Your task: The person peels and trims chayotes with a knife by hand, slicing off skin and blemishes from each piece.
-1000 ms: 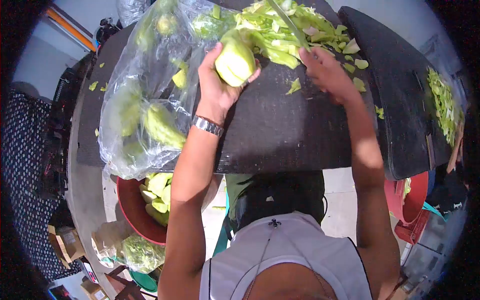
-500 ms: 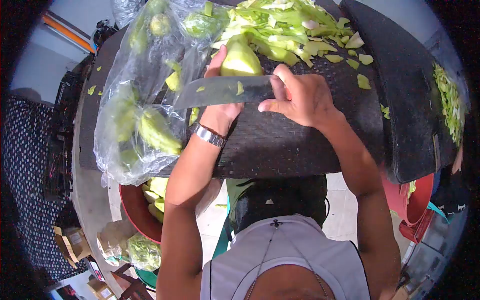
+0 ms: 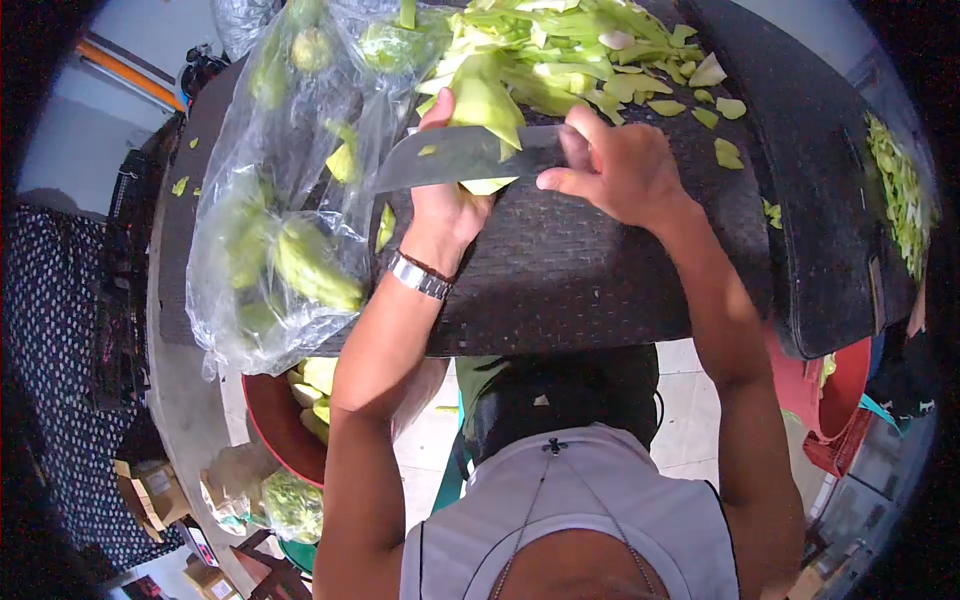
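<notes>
Two bare hands work over the dark desk (image 3: 585, 275), both closed; clock directions are read from the middle of the view. At 12 o'clock, the left hand (image 3: 448, 208) grips a green vegetable (image 3: 483, 92) from below and the side, its thumb along the outer side and its other fingers mostly hidden. A steel wristwatch (image 3: 420, 277) circles that wrist.

Between 1 and 2 o'clock, the right hand (image 3: 632, 168) is wrapped around the handle end of a broad knife (image 3: 440, 160), its thumb towards 9 o'clock. The blade also points to 9 o'clock and passes in front of the vegetable and part of the left hand. One pointed bit of green overlaps the upper edge of the blade, and a pale piece shows below it; whether the edge is in the flesh cannot be told.

Just beyond the vegetable, between 12 and 1 o'clock, lies a heap of green slices (image 3: 560, 60). At 10 o'clock, a clear plastic bag (image 3: 290, 185) holds more green vegetables, with a loose sliver (image 3: 386, 227) lying between it and the left wrist. More shreds (image 3: 893, 195) lie between 2 and 3 o'clock, near the rim of the view. Below desk level, a red tub (image 3: 262, 420) at 8 o'clock contains pale green pieces (image 3: 318, 378).
</notes>
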Action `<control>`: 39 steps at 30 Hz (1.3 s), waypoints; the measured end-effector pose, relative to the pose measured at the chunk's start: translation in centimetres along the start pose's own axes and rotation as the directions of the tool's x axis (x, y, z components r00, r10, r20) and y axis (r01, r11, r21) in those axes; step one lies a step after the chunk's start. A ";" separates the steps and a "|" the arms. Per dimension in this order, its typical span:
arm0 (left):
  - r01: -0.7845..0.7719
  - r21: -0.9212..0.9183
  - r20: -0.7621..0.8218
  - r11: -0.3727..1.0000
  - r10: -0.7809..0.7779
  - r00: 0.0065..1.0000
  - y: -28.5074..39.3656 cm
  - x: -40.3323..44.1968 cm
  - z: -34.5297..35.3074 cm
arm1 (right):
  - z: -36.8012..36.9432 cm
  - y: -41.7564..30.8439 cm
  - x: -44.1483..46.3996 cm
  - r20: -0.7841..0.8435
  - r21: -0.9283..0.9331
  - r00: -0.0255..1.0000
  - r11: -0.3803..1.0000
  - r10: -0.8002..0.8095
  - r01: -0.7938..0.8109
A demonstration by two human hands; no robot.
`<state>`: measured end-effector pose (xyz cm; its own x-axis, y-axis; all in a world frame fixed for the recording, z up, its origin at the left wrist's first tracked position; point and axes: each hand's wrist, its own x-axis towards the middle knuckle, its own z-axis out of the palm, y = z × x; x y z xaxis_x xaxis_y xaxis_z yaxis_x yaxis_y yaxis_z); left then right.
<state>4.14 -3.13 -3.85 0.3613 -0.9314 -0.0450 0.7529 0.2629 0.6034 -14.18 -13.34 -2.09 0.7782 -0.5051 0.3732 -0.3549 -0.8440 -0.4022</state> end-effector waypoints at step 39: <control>0.061 0.052 0.062 0.997 -0.064 0.996 -0.6 -0.5 0.2 | -2.4 4.7 0.4 0.621 0.554 0.609 0.273 0.493 -0.786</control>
<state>3.40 -2.91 -3.99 0.2771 -0.9602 -0.0340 0.7439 0.1920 0.6401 -16.78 -17.94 -1.86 0.6207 -0.6118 -0.4903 -0.4215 0.2669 -0.8667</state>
